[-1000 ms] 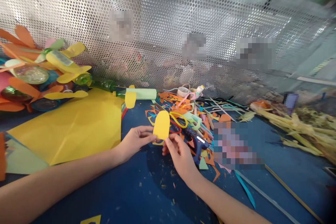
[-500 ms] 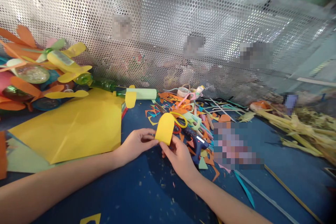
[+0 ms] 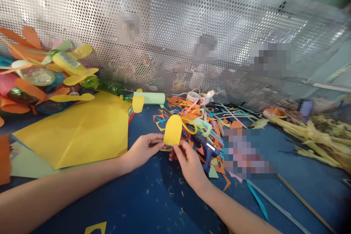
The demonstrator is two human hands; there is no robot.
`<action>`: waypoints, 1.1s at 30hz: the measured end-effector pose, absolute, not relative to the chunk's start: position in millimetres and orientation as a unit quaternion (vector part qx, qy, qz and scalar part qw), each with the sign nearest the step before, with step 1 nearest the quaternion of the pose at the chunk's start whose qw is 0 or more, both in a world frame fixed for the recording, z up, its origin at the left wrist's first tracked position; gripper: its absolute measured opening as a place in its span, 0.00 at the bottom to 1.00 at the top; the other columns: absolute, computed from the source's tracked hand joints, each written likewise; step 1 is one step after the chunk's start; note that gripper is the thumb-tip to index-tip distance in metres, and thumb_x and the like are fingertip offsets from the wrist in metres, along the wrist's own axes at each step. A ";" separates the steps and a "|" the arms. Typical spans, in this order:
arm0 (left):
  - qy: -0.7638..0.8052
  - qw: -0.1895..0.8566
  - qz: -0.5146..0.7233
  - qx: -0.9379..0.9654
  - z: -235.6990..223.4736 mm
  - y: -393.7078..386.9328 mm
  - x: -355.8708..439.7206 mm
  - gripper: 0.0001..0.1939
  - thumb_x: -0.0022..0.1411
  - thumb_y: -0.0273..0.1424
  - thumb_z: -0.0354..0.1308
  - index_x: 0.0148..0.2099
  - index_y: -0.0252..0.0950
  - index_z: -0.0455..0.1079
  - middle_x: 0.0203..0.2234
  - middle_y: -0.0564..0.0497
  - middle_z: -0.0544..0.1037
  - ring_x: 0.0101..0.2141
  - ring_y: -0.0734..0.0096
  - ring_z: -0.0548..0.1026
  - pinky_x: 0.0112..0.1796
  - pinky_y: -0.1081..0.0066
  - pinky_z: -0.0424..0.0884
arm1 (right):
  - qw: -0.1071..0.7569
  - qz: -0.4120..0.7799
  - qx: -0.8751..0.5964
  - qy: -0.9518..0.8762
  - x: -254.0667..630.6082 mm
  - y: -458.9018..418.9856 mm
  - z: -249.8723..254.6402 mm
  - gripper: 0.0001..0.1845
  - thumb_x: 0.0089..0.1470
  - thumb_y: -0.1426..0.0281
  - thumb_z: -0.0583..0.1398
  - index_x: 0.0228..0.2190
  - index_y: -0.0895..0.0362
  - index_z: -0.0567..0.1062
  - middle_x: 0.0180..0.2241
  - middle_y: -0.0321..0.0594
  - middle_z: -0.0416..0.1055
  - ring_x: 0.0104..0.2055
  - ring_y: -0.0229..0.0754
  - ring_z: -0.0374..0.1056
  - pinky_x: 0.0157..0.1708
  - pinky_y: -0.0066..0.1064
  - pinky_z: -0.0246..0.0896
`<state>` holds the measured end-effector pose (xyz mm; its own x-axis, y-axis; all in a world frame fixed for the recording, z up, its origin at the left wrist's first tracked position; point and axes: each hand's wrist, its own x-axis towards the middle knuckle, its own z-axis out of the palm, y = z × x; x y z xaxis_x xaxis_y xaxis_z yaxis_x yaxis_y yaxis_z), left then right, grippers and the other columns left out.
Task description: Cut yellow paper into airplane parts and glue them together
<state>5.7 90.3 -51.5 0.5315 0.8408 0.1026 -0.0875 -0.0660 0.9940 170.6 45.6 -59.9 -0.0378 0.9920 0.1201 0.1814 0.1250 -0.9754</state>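
A yellow paper cutout (image 3: 172, 130) with a rounded top is held up over the blue table. My left hand (image 3: 143, 153) pinches its lower left corner between thumb and fingers. At the lower right edge, my right hand (image 3: 189, 164) grips the same piece, thumb in front and fingers partly behind. Just beyond the cutout lie scissors (image 3: 190, 126) with yellow and red handles, partly hidden by it. A blue glue gun (image 3: 210, 153) rests to the right of my right hand.
Large yellow paper sheets (image 3: 106, 128) lie on the left. Behind them are bottle-and-paper flowers (image 3: 68, 64) and a green bottle wrapped in pale paper (image 3: 149, 98). Coloured scraps (image 3: 181, 103) spread across the middle; dried husks (image 3: 309, 135) pile at right. A perforated metal panel (image 3: 170, 25) stands behind.
The yellow cutout has tilted slightly and looks a little shorter. My right hand's fingers have shifted slightly along its lower edge. Both hands still hold it.
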 end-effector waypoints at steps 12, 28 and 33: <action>0.273 0.674 0.465 0.504 -51.0 93.3 1.7 0.14 0.56 0.36 0.57 0.40 0.31 0.73 0.38 0.45 0.78 0.39 0.63 0.74 0.46 0.64 0.67 | 0.458 0.446 -0.497 -0.587 167.3 44.1 -58.4 0.11 0.56 0.60 0.52 0.31 0.55 0.64 0.28 0.39 0.67 0.27 0.40 0.65 0.28 0.31 0.65; 0.346 0.604 0.481 0.533 -53.1 95.2 -0.7 0.10 0.51 0.35 0.61 0.33 0.33 0.76 0.25 0.51 0.77 0.27 0.72 0.71 0.33 0.72 0.67 | 0.418 0.425 -0.531 -0.602 166.3 42.2 -56.3 0.14 0.53 0.56 0.55 0.28 0.55 0.64 0.26 0.39 0.69 0.26 0.41 0.66 0.27 0.31 0.64; 0.350 0.610 0.490 0.516 -50.3 94.6 -0.5 0.09 0.50 0.35 0.62 0.30 0.33 0.76 0.24 0.51 0.77 0.26 0.73 0.71 0.33 0.73 0.67 | 0.415 0.424 -0.536 -0.601 166.7 41.4 -55.0 0.14 0.53 0.56 0.55 0.29 0.55 0.64 0.24 0.37 0.67 0.25 0.41 0.65 0.27 0.31 0.64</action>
<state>-0.5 94.6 -50.3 0.2751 0.9583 0.0777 -0.2356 -0.0112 0.9718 166.7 41.4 -55.0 -0.0810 0.9958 0.0437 0.2933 0.0657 -0.9538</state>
